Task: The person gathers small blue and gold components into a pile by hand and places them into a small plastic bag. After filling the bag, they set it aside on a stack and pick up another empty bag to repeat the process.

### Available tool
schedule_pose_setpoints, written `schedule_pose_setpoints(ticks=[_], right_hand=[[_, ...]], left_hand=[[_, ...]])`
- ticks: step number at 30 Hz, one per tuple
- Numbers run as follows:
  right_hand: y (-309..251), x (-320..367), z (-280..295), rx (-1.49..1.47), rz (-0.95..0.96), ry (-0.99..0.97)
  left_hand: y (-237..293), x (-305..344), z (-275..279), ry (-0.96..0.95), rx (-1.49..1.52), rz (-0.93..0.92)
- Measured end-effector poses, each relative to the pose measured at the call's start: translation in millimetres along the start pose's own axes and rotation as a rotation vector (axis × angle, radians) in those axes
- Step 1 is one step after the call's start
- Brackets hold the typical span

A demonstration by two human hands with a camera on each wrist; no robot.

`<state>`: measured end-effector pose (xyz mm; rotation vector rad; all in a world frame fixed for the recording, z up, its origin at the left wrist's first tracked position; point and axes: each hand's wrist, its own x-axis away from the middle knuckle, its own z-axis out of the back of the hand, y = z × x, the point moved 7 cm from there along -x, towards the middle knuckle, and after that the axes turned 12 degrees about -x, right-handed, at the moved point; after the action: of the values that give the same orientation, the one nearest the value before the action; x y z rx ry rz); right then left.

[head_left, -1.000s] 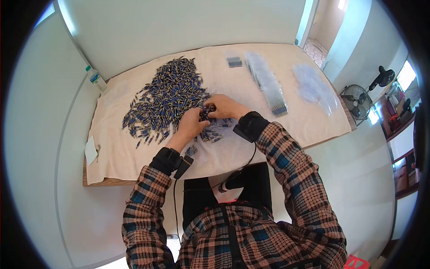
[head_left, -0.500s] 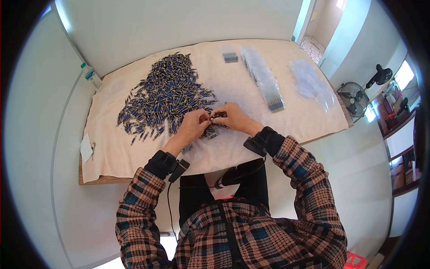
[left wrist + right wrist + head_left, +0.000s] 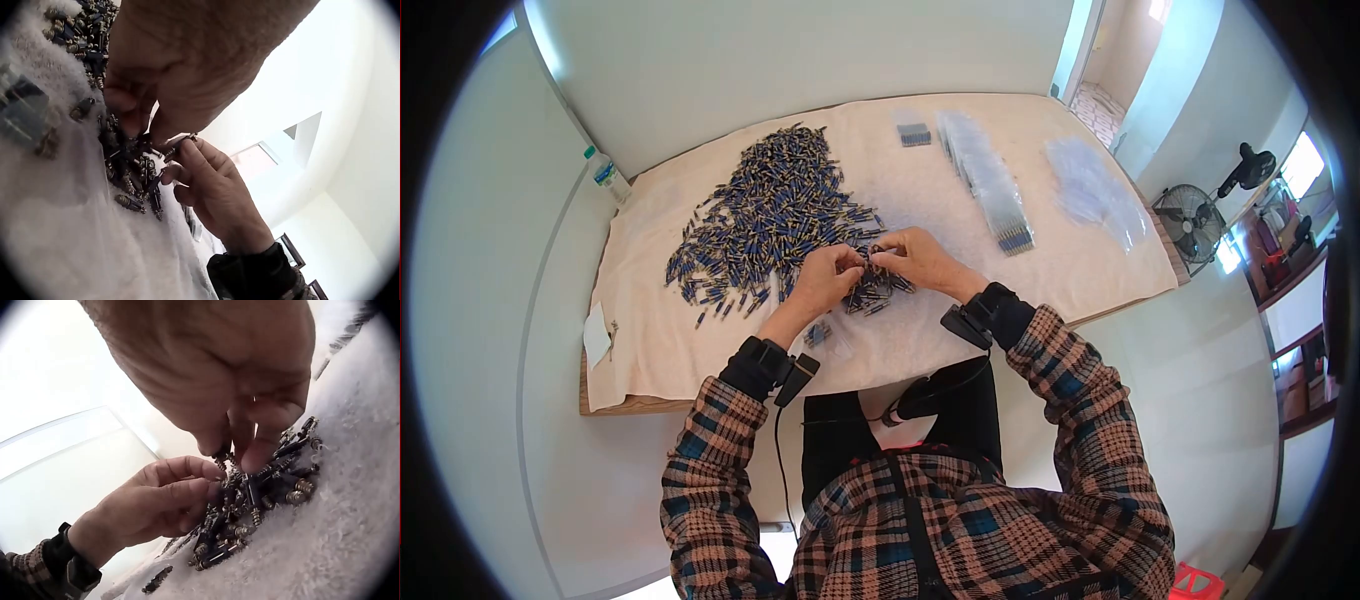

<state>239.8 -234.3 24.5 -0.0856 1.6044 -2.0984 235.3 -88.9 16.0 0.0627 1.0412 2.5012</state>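
Note:
In the head view both hands meet over a small heap of dark blue pieces [image 3: 870, 298] with brass-coloured coiled ends. My right hand [image 3: 920, 260] pinches such a piece [image 3: 172, 150] between thumb and fingers, seen in the left wrist view. My left hand [image 3: 830, 275] is beside it, fingertips close together at the heap; the right wrist view shows its thumb and fingers [image 3: 187, 490] pinching a dark piece, mostly hidden. Just left of the hands spreads a large pile of the same pieces [image 3: 775, 200].
Filled clear bags [image 3: 990, 185] lie in an overlapping row at the right. Behind is a small bundle of pieces [image 3: 914, 135]; farther right are loose clear bags [image 3: 1090, 180]. A bottle [image 3: 607, 178] stands at the left edge. A small bagged bundle [image 3: 818, 333] lies near my left wrist.
A second ago the hands were gathered round a dark cluster of pieces. They have since drawn slightly apart, the right one shifting right and toward the body, with the heap now showing beneath them.

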Motion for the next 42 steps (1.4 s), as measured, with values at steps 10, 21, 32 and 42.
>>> schedule_pose_setpoints(ticks=[10,21,32,42], right_hand=[[-11.4,4.2,-12.4,-0.220,-0.112,-0.124],[-26.5,8.3,-17.3,-0.041,-0.042,-0.061],[-20.2,12.6,-9.9,-0.102,-0.157,0.027],[-13.2,20.9,-12.3,-0.633,-0.296,0.190]], left_hand=[[11.5,2.7,9.4,0.027,0.380,0.084],[16.6,6.0,12.3,0.022,0.315,0.113],[2.0,-3.8,8.2,0.064,0.226,0.053],[8.3,15.5,19.7,0.049,0.299,0.064]])
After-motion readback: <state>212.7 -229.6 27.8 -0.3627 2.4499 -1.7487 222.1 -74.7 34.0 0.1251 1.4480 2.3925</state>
